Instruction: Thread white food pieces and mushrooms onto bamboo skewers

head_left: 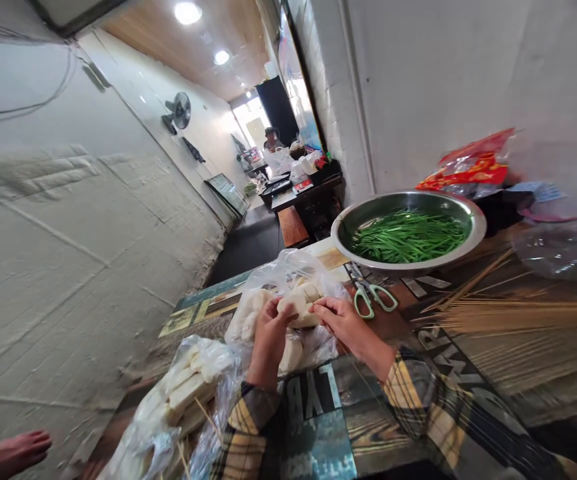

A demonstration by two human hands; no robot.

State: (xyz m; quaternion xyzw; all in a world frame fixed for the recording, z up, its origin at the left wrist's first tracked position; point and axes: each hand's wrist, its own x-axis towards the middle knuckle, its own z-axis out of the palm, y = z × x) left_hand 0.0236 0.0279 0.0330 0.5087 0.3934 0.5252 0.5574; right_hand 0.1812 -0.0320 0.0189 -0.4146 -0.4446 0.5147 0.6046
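Observation:
My left hand [269, 333] and my right hand [345, 323] meet over a clear plastic bag [288, 270] of pale dough-like pieces on the table. Both hands have their fingers closed on one pale piece [302, 313] held between them, just above the bag. A second clear bag [193, 380] with stacked pale pieces on thin sticks lies nearer to me on the left. Both sleeves are yellow and dark plaid.
A steel bowl [475, 220] of green chives stands at the back right. Green-handled scissors [372, 297] lie beside it. A heap of bamboo skewers [518, 317] spreads over the right of the table. A bare foot [11, 453] shows bottom left. A person [270, 139] sits far down the corridor.

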